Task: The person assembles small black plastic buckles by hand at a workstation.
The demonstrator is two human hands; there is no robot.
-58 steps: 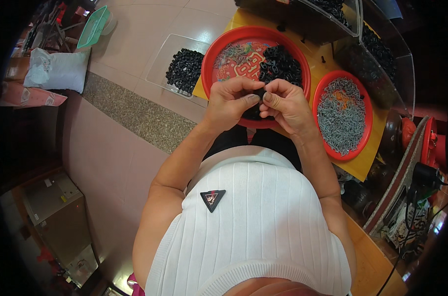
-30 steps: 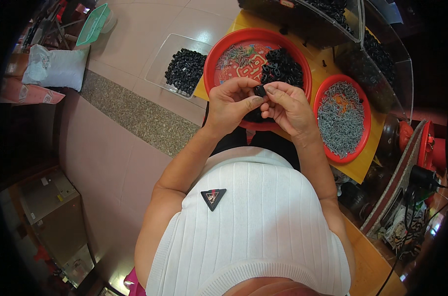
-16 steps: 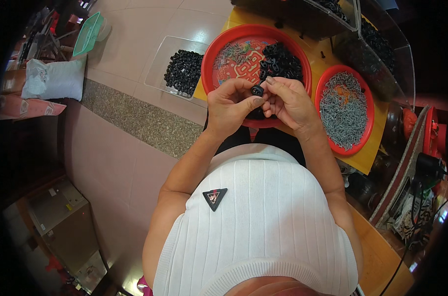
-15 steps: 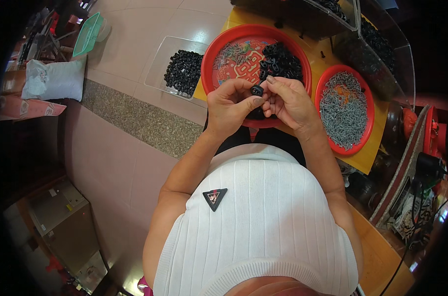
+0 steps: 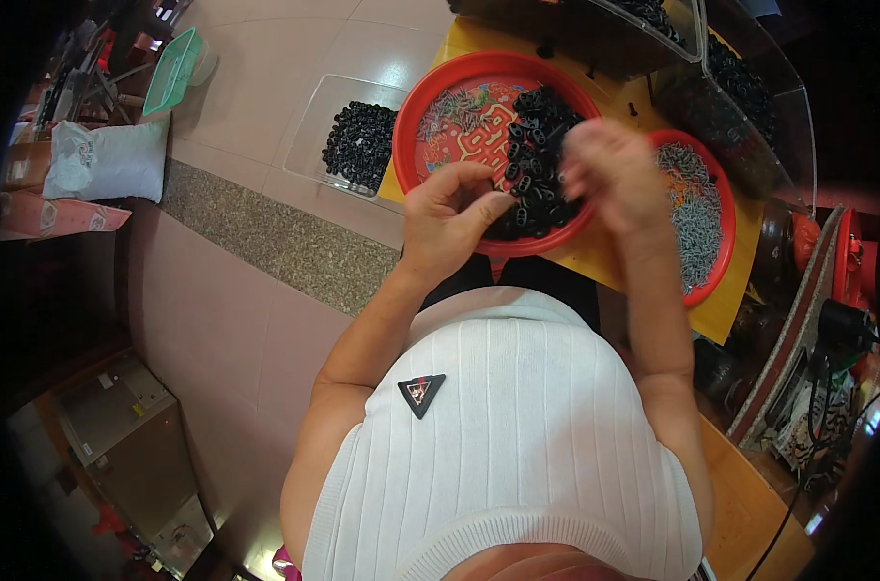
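Observation:
My left hand [image 5: 445, 218] hovers over the near left rim of a large red tray [image 5: 595, 218]. Its thumb and index finger stand a little apart, and I see nothing between them. Black oval plastic parts [image 5: 537, 160] with holes are heaped in the tray's right half, close to the left fingertips. Small grey screw-like pieces [image 5: 454, 108] lie at its far left, on a red and gold pattern. Smeared by motion, my right hand [image 5: 614, 174] is above the tray's right rim; whether it holds anything cannot be made out.
A red oval tray [image 5: 719, 252] of grey screw-like pieces [image 5: 696, 218] sits on the yellow board [image 5: 614, 266] at the right. Clear bins [image 5: 604, 44] of black parts stand behind. A clear shallow box [image 5: 309, 126] with small black pieces [image 5: 357, 145] rests at the left.
My right hand has moved away from the left, to the right. The black part pinched between my hands no longer shows there. My left hand has barely shifted; its fingers have parted.

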